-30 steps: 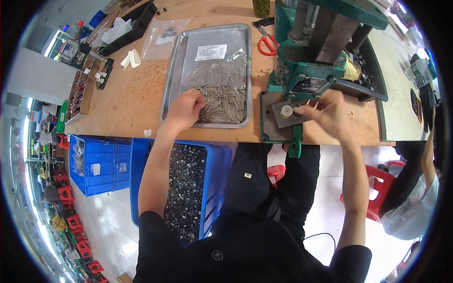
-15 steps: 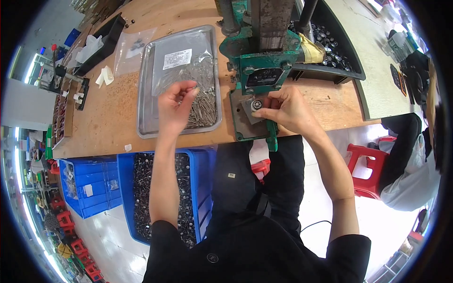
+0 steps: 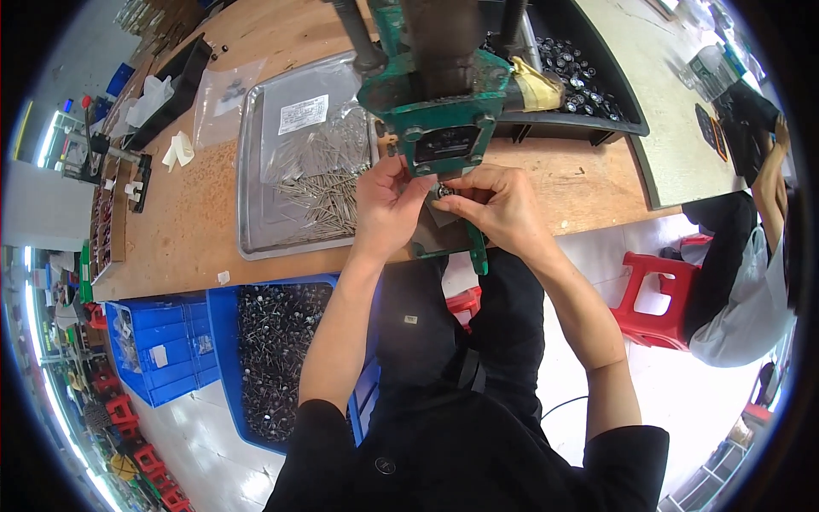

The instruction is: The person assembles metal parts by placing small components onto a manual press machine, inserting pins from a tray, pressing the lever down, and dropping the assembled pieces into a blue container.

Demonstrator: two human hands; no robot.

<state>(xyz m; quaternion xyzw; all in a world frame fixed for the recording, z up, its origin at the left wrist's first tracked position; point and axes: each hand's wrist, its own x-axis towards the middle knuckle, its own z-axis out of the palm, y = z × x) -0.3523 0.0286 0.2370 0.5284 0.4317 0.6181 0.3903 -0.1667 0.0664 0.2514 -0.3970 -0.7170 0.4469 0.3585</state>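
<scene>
My right hand (image 3: 502, 205) pinches a small round black-and-silver wheel-like part (image 3: 445, 192) on the base plate of a green hand press (image 3: 446, 128). The part sits right under the press head and is partly covered by my fingers. Close beside it, to the left, is my left hand (image 3: 386, 205), thumb and fingertips pressed together; what they hold is too small or hidden to make out. Left of that hand lies a metal tray (image 3: 247, 196) with loose thin metal pins (image 3: 328, 203) and a clear bag of more pins (image 3: 320, 154).
A black bin (image 3: 627, 94) of round parts stands behind the press on the right. Beneath the table is a blue crate (image 3: 223, 375) full of pins with round heads, with another blue crate (image 3: 175, 350) beside it. A person sits at right near a red stool (image 3: 657, 299).
My left hand has moved right from above the pin tray to the press base, beside my right hand. My right hand still pinches the round part. The whole view has shifted slightly.
</scene>
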